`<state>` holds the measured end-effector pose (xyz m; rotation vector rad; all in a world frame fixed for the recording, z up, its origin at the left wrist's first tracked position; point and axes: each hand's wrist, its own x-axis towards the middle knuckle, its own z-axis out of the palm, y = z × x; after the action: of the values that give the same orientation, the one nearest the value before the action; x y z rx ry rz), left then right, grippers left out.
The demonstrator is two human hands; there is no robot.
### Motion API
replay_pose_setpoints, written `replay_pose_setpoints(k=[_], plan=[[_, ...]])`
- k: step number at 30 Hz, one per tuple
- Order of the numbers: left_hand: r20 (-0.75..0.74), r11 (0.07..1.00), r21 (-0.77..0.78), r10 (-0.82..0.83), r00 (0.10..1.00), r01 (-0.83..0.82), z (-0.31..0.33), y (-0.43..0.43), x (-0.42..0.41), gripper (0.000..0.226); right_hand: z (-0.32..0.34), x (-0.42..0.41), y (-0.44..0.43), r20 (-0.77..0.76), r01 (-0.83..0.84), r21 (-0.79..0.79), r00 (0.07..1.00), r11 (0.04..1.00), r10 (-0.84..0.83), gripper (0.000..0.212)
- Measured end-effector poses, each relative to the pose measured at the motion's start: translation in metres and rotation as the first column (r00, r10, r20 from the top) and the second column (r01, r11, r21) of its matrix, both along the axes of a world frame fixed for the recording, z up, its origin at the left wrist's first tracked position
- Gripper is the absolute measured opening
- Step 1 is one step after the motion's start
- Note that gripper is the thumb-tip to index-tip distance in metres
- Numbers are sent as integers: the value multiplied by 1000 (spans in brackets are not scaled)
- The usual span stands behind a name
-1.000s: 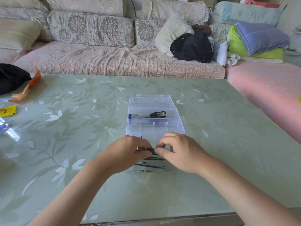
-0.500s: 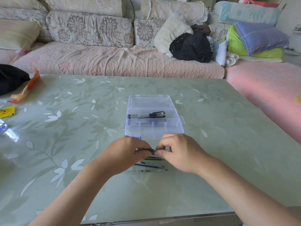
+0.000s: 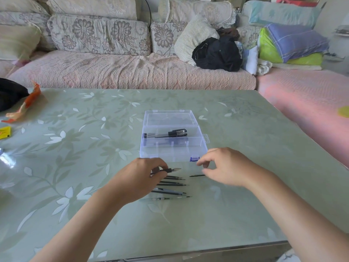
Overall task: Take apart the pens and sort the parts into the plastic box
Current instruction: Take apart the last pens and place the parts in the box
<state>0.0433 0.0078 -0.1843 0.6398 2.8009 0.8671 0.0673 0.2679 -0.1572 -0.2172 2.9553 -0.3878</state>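
1. The left hand (image 3: 139,179) is low over the table (image 3: 75,148), just in front of the box (image 3: 170,155). Its fingers are curled round a pen (image 3: 171,170).
2. The pen lies roughly level and its pale pointed tip sticks out to the right, past the fingertips.
3. The right hand (image 3: 228,167) hovers to the right of the pen and apart from it. Its fingers are bent, and the thumb and forefinger nearly meet.
4. A thin black rod (image 3: 196,175) pokes out leftward from under the right hand. It cannot be told whether the hand holds the rod or the rod lies on the table.
5. A row of refills (image 3: 173,184) lies on the table below the pen, partly hidden by the left hand.
6. The clear box stands open in the middle of the table, with its lid (image 3: 170,119) flat behind it.
7. Whole pens (image 3: 175,133) lie in the box's back compartment. The front compartment is too faint to read.
8. Further off are an orange wrapper (image 3: 28,103) at the table's left edge and a black garment (image 3: 217,52) on the sofa (image 3: 132,72).
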Motion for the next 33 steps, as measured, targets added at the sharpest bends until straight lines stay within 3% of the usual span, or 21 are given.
replay_pose_setpoints(k=[8, 16, 33], plan=[[-11, 1000, 3, -21, 1000, 21, -2, 0, 2, 8, -10, -1, -12, -14, -41, 39, 999, 998, 41, 15], [-39, 999, 6, -49, 998, 50, 0, 0, 0, 8, -2, 0, -25, -95, -8, -134, 995, 991, -5, 9], [-26, 995, 46, -90, 996, 91, 3, 1, 3, 10, -6, 6, -42, -108, -106, -260, 991, 960, 80, 16]])
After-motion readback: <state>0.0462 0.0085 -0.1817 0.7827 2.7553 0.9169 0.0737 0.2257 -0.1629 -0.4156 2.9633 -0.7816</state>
